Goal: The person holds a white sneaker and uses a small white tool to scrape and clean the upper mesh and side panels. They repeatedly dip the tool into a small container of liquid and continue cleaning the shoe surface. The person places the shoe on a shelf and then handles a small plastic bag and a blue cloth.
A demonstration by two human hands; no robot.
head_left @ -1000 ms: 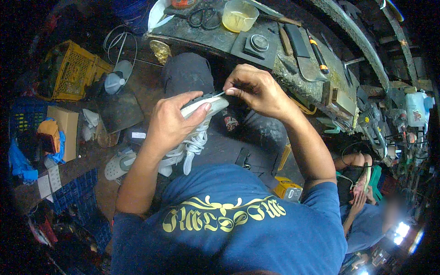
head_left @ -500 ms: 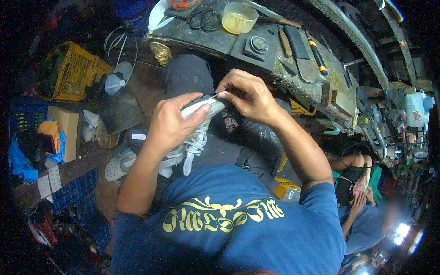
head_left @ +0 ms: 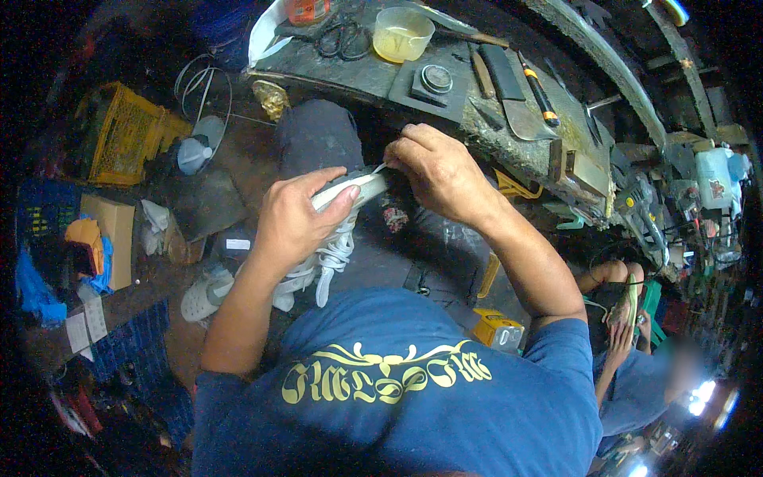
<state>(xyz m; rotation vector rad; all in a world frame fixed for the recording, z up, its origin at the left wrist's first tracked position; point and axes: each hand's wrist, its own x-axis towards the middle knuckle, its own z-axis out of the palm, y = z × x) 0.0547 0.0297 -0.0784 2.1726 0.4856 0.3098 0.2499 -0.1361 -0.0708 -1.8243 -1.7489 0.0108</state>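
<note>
A pale grey and white lace-up sneaker (head_left: 364, 191) is held over my lap, its sole edge turned up and its white laces (head_left: 337, 253) hanging loose. My left hand (head_left: 296, 216) is closed round it, thumb on the near side and fingers along the far side. At the sneaker's right end, my right hand (head_left: 437, 171) pinches a thin pale strip that runs from the sole's edge; the fingers hide most of it. Whether the strip is thread or part of the sole, I cannot tell.
Ahead stands a worn workbench (head_left: 334, 79) with a bowl of yellowish liquid (head_left: 401, 36), scissors (head_left: 343, 40), a round tin (head_left: 435, 79) and an orange-black cutter (head_left: 540, 91). A yellow crate (head_left: 131, 135) and cardboard box (head_left: 111, 242) are at left. A co-worker (head_left: 632, 381) sits at right.
My right hand has drawn slightly right of the sneaker's end, and a short length of pale strip now shows between them. My left hand keeps its hold. The co-worker's hands have shifted.
</note>
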